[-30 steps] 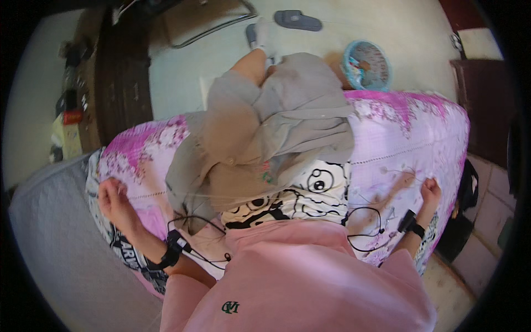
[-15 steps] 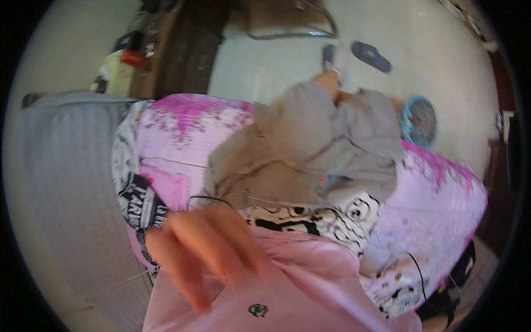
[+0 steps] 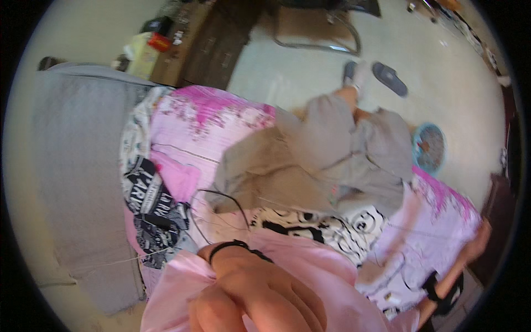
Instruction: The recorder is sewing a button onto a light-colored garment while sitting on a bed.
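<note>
Left fingers (image 3: 282, 310): bent and partly spread at the lower centre of the frame; their tips run past the lower edge, so how far they open and whether they grip anything cannot be told.
Left hand (image 3: 251, 285): back upward, in front of the pink shirt (image 3: 180, 282); contact with it cannot be told.
Right hand (image 3: 475, 243): blurred at the right of the frame, over the bed's edge; its opening and any hold cannot be told.
Shirt: soft, smooth cloth in loose folds across the lower centre, largely behind the left hand.
Wrist bands: a thin black cord (image 3: 238, 243) on the left, a broader black strap (image 3: 434, 286) on the right.
Cable (image 3: 232, 200): slim, black, curved in a loop above the left wrist.
Bed sheet (image 3: 193, 152): pale pink weave, magenta floral border, a dark stitched line.
Trousers (image 3: 326, 146): matte grey-brown cloth, deeply creased, mid-frame.
Grey padding (image 3: 88, 182): finely ribbed, straight-sided, filling the left.
Bed edge: slants from upper left of centre toward the right hand.
Floor (image 3: 276, 77): smooth and pale, stretching between the dark wooden cabinet (image 3: 218, 55) and the round blue-rimmed bin (image 3: 415, 148).
</note>
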Demonstrator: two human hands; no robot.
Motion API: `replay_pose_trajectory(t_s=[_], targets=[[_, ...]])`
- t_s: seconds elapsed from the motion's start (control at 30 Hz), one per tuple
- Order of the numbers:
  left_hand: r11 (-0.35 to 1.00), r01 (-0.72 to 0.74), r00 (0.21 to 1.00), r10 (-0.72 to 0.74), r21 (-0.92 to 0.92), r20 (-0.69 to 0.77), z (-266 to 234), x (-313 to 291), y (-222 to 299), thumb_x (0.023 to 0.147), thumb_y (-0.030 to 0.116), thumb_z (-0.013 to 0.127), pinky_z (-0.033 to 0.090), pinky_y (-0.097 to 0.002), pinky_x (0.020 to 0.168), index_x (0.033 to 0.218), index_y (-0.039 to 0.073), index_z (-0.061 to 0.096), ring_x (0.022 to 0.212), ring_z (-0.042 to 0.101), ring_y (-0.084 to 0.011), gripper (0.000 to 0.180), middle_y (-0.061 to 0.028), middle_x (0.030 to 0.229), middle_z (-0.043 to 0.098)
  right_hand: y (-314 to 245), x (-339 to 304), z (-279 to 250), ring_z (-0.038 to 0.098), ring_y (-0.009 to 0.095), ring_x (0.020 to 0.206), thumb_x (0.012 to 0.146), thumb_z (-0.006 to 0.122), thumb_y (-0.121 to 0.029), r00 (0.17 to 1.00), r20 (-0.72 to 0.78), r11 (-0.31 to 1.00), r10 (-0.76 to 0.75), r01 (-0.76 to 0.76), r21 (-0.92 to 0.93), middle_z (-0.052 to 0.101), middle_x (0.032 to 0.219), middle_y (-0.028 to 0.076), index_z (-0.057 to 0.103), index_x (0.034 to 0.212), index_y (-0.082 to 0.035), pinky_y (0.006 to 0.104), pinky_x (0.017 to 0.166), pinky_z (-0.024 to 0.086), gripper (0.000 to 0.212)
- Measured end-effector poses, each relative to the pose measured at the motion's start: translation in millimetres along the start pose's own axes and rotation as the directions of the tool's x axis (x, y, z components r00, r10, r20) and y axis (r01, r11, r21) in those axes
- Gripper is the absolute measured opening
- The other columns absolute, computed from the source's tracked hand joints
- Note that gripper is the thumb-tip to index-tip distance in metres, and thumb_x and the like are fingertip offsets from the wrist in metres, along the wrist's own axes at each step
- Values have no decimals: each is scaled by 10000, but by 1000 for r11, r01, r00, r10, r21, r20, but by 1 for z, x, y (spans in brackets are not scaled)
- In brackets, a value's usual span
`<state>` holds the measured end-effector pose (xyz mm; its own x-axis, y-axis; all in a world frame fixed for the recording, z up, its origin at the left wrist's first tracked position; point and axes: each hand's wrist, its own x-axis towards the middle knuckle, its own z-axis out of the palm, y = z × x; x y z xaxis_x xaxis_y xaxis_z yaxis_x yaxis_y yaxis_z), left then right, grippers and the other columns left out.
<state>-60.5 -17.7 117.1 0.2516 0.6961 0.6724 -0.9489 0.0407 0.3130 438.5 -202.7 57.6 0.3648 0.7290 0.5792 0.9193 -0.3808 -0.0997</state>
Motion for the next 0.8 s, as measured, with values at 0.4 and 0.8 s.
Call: replay_pose_trajectory(t_s=[0.4, 0.8], targets=[[-224, 261, 821, -461, 939, -338, -99, -34, -91, 780, 76, 669, 495, -383, 711, 973, -2, 614, 807, 620, -350, 215, -162, 873, 637, -210, -61, 164, 604, 288, 912, 965, 478, -90, 917, 397, 736, -36, -245, 632, 631, 1042, 165, 568, 838, 28, 340, 831, 464, 195], [-239, -97, 786, -614, 966, -73, -132, -74, -73, 673, 79, 663, 478, -354, 570, 766, 85, 599, 701, 595, -236, 114, -45, 804, 572, -202, -95, 153, 570, 313, 853, 835, 567, -24, 913, 324, 590, -249, -123, 798, 645, 916, 147, 600, 756, 8, 381, 783, 448, 91]])
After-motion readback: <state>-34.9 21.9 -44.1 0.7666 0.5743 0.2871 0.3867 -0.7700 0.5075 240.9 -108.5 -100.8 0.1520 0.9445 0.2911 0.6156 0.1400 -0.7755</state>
